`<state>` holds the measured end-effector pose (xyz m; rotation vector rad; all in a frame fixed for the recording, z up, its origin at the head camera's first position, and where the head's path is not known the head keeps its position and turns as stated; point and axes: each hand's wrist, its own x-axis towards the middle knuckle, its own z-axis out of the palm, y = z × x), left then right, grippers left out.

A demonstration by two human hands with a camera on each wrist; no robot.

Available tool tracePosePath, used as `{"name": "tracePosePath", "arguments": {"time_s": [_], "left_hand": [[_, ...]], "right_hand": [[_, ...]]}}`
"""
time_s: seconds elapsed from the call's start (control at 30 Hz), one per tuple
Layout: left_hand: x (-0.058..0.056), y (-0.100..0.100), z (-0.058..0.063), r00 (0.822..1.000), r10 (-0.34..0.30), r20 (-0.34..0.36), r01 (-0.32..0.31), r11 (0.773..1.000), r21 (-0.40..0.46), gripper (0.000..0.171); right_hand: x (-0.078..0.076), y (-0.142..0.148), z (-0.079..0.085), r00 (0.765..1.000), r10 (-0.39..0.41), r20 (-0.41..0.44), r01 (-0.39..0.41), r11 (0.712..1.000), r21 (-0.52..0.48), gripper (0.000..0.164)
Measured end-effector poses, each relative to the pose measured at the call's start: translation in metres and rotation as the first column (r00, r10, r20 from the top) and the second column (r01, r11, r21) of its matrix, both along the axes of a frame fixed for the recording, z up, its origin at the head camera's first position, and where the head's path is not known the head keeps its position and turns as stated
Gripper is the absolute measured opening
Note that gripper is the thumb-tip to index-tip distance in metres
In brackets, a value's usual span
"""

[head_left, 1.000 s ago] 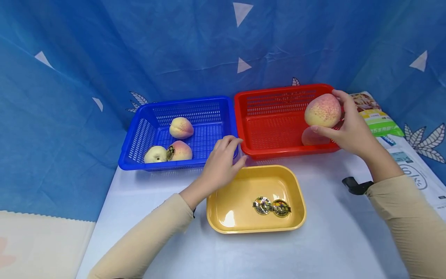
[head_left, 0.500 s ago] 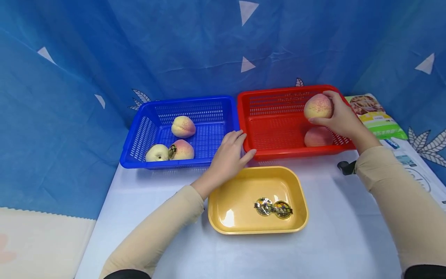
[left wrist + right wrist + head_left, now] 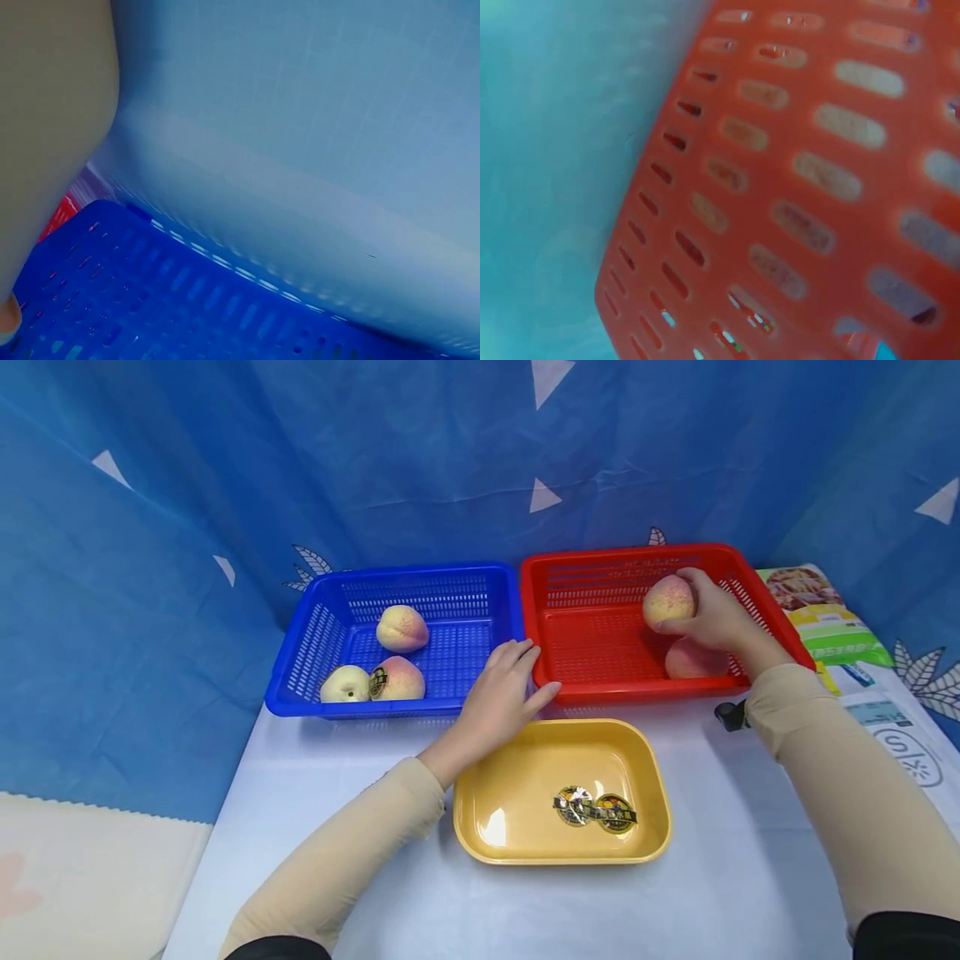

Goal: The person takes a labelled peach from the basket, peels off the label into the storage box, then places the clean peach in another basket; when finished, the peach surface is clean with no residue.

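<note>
In the head view, my right hand [image 3: 712, 612] holds a pink-and-yellow peach [image 3: 669, 602] inside the red basket [image 3: 592, 695], thumb and fingers around it. Just below it, a second peach [image 3: 695, 658] lies near the basket's front right corner. My left hand [image 3: 498, 702] rests at the adjoining rims of the blue basket [image 3: 375, 708] and the red one, fingers extended and nothing held. Inside the blue basket lie a peach [image 3: 402, 628] at the back, a stickered peach [image 3: 399, 678] and a pale yellow-white fruit [image 3: 346, 683] at the front. Slotted basket walls fill much of both wrist views.
A yellow tray [image 3: 562, 858] with two round stickers [image 3: 595, 810] sits in front of the baskets, partly under my left forearm. Printed plastic packages [image 3: 832, 618] lie right of the red basket. A blue curtain [image 3: 420, 460] hangs close behind.
My right hand has moved left and deeper into the red basket with the peach. My left hand has shifted slightly right along the rims. The whole head view has drifted slightly.
</note>
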<state>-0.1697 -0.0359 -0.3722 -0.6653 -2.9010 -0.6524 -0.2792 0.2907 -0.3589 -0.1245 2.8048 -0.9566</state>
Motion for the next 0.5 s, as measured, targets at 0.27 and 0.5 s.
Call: {"name": "tracePosePath", "arguments": {"time_s": [0.27,0.5], "left_hand": [[0.000,0.000,0.002,1.000,-0.004,0.001,0.004,1.000,-0.019,0.066],[0.000,0.000,0.002,1.000,-0.004,0.009,0.004,1.000,-0.025,0.066]], "right_hand": [[0.003,-0.014,0.002,0.995,0.105,0.001,-0.104,0.989,0.107,0.103],[-0.001,-0.014,-0.001,0.998,0.052,0.029,-0.055,0.993,0.104,0.107]]}}
